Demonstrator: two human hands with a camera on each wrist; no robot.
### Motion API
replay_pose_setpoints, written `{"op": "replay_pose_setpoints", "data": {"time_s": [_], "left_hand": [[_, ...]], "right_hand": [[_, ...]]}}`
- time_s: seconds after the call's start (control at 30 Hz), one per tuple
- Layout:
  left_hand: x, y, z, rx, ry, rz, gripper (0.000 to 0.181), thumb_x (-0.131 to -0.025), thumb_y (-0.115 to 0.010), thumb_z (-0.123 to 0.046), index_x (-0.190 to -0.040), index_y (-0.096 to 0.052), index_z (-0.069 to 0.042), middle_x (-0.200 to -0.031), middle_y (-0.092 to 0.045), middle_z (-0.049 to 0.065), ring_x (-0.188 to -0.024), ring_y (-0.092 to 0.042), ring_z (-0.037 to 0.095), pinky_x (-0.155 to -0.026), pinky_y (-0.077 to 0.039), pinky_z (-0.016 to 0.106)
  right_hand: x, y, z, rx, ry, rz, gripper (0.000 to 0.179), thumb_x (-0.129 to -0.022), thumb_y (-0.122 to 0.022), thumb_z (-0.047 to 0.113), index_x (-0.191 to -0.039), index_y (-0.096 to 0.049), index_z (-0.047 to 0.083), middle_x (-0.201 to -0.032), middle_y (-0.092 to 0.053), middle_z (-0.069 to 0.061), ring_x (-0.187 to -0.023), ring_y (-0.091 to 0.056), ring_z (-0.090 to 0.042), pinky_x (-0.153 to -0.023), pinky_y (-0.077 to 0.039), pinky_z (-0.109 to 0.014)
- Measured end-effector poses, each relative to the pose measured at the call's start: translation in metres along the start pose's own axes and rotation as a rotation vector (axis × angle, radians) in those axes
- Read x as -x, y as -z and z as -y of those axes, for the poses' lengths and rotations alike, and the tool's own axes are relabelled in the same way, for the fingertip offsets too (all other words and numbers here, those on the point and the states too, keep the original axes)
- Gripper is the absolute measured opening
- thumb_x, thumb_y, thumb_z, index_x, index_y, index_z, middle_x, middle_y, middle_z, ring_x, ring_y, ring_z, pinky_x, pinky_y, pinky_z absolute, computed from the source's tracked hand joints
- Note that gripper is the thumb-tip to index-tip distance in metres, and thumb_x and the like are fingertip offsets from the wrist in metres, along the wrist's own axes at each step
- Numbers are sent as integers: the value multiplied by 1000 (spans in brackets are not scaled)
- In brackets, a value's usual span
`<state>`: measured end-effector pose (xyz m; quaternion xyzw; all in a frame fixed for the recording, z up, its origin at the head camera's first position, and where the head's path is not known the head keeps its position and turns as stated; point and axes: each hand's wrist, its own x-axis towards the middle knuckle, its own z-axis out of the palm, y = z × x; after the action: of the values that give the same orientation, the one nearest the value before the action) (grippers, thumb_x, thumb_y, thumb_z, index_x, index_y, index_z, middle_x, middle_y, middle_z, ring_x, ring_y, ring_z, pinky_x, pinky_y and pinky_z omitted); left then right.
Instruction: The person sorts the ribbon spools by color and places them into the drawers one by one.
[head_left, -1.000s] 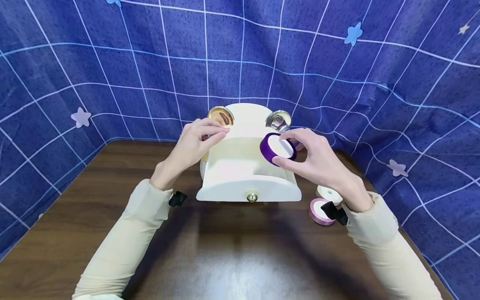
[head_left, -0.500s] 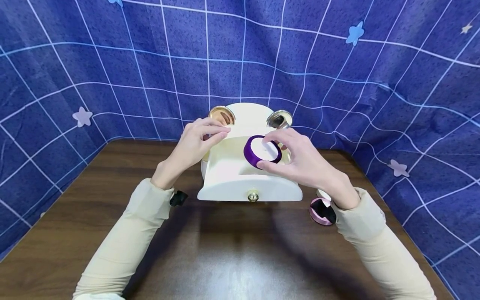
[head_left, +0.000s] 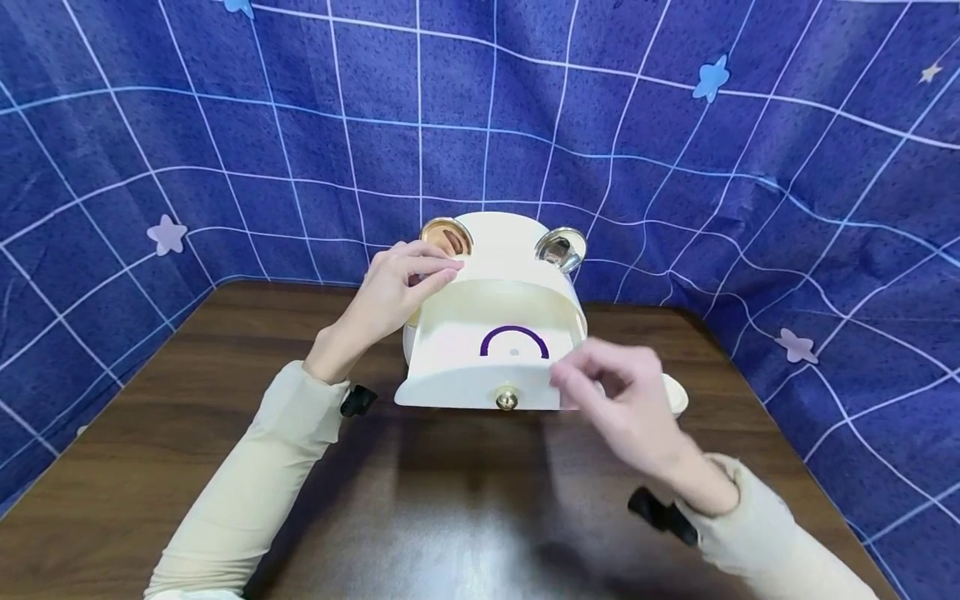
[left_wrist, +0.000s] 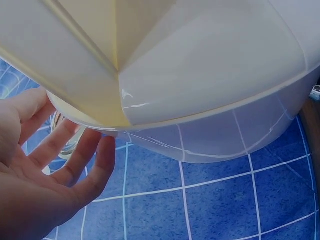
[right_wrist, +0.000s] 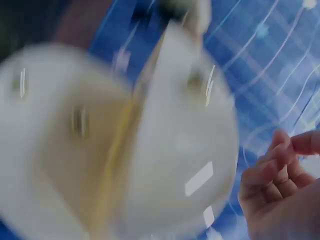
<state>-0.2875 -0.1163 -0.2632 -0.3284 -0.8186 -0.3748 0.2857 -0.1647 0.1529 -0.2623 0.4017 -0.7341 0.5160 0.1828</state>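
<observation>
A white box (head_left: 510, 242) with two shiny metal ear-like discs stands at the back of the table, its drawer (head_left: 450, 383) pulled out. In the drawer lies a purple ribbon roll (head_left: 514, 332), its near part hidden behind the drawer front. My left hand (head_left: 386, 287) touches the box's left upper edge; in the left wrist view its fingertips (left_wrist: 106, 145) meet the rim from outside. My right hand (head_left: 626, 400), blurred, is off the drawer's right front corner, fingers loosely bent with nothing in them. In the right wrist view the hand (right_wrist: 285, 185) is apart from the white box.
A white ribbon roll (head_left: 676, 395) shows on the table behind my right hand. A round gold knob (head_left: 507, 399) sticks out from the drawer front. Blue grid-patterned cloth (head_left: 480, 108) hangs behind the brown wooden table (head_left: 450, 500).
My right hand carried the purple ribbon roll leftward over the drawer, let it go inside, and moved back right and nearer. The left hand stayed at the box edge.
</observation>
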Motion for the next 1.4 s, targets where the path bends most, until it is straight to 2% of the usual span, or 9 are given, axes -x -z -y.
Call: {"op": "replay_pose_setpoints", "data": {"time_s": [0.1, 0.17, 0.23, 0.3, 0.5, 0.7, 0.97, 1.23, 1.4], "left_hand": [[0, 1, 1, -2, -2, -8, 18, -89, -69, -16, -103, -76, -8, -98, -72, 9, -84, -58, 24, -74, -40, 33], [0, 1, 1, -7, 0, -13, 18, -89, -69, -16, -103, -76, -9, -98, -72, 9, -83, -57, 23, -72, -40, 33], [1, 1, 2, -10, 4, -11, 18, -89, -69, -16, -104, -76, -9, -99, -72, 8, -83, -56, 22, -71, -40, 33], [2, 0, 2, -11, 9, -6, 18, -89, -69, -17, -104, -76, -10, -99, -72, 8, -82, -56, 22, -71, -40, 33], [3, -1, 1, -9, 0, -17, 18, -89, -70, -16, -104, -76, -10, -98, -72, 9, -80, -55, 22, -69, -41, 35], [1, -1, 1, -6, -14, -25, 18, -88, -70, -15, -103, -77, -9, -98, -73, 10, -81, -56, 23, -70, -41, 36], [1, -2, 0, -13, -8, -22, 18, -88, -70, -16, -103, -77, -10, -98, -73, 8, -80, -55, 21, -69, -40, 31], [1, -2, -1, -9, -22, -23, 17, -88, -70, -15, -102, -77, -9, -98, -73, 9, -80, -56, 21, -69, -41, 32], [0, -2, -2, -17, -16, -10, 17, -88, -70, -16, -102, -77, -9, -98, -72, 9, -80, -55, 21, -68, -40, 31]], "right_hand": [[15, -14, 2, -257, -349, 171, 23, -97, -52, 8, -79, -63, -2, -49, -54, 1, -40, -46, -8, -37, -36, -24], [18, -22, -2, -377, -579, 247, 35, -101, -48, 22, -84, -61, -5, -48, -54, 2, -38, -45, -9, -37, -35, -24], [19, -28, -8, -449, -734, 273, 44, -102, -45, 33, -90, -60, -7, -49, -56, 3, -38, -44, -7, -37, -33, -22], [19, -32, -13, -490, -797, 275, 48, -101, -44, 37, -95, -60, -8, -50, -56, 3, -38, -45, -6, -37, -33, -20], [18, -38, -18, -535, -805, 248, 48, -103, -41, 37, -104, -63, -5, -51, -57, 4, -38, -47, -6, -39, -36, -20], [15, -39, -17, -537, -801, 207, 44, -103, -40, 35, -104, -64, -1, -49, -55, 4, -37, -46, -7, -40, -36, -20], [8, -37, -22, -514, -810, 187, 44, -103, -40, 36, -102, -65, 0, -48, -55, 5, -37, -45, -7, -41, -35, -20], [-1, -35, -31, -514, -817, 180, 47, -103, -39, 36, -105, -63, -5, -50, -54, 5, -39, -44, -7, -42, -36, -21], [-8, -34, -37, -516, -817, 160, 43, -103, -38, 35, -101, -65, 2, -50, -53, 6, -40, -44, -7, -44, -36, -21]]}}
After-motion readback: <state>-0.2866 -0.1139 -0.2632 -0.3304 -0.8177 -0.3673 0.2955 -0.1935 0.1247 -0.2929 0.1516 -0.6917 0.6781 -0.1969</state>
